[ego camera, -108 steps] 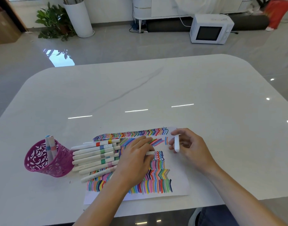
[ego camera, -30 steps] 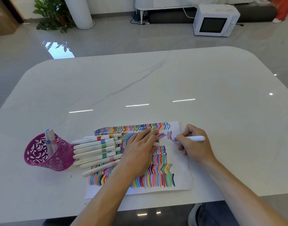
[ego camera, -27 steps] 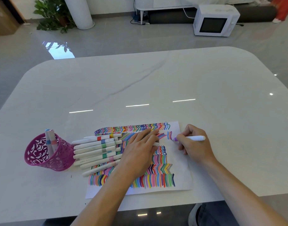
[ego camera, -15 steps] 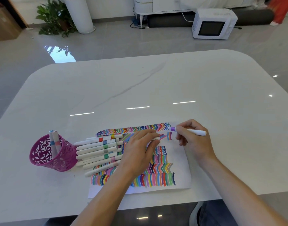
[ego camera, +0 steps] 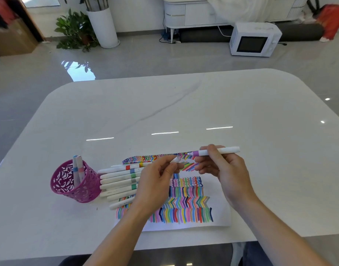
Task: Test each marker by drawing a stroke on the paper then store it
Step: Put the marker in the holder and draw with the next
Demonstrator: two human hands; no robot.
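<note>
My right hand (ego camera: 225,167) pinches an uncapped white marker (ego camera: 222,151) with a purple band, held level above the paper, its tip pointing left. My left hand (ego camera: 155,181) pinches the white cap (ego camera: 174,160) just left of that tip, a short gap between them. The paper (ego camera: 220,217) lies under both hands and is covered with rows of coloured strokes. Several capped white markers (ego camera: 118,178) lie side by side on the paper's left part. A magenta mesh cup (ego camera: 74,186) at the left holds two markers upright.
The white marble table (ego camera: 184,112) stretches far beyond the paper. Its front edge runs close below the paper. On the floor behind stand a white microwave (ego camera: 254,40), a potted plant (ego camera: 74,31) and a white cabinet.
My right hand lifted the purple marker off the paper and levelled it. My left hand rose from the paper with the cap and brought it toward the tip.
</note>
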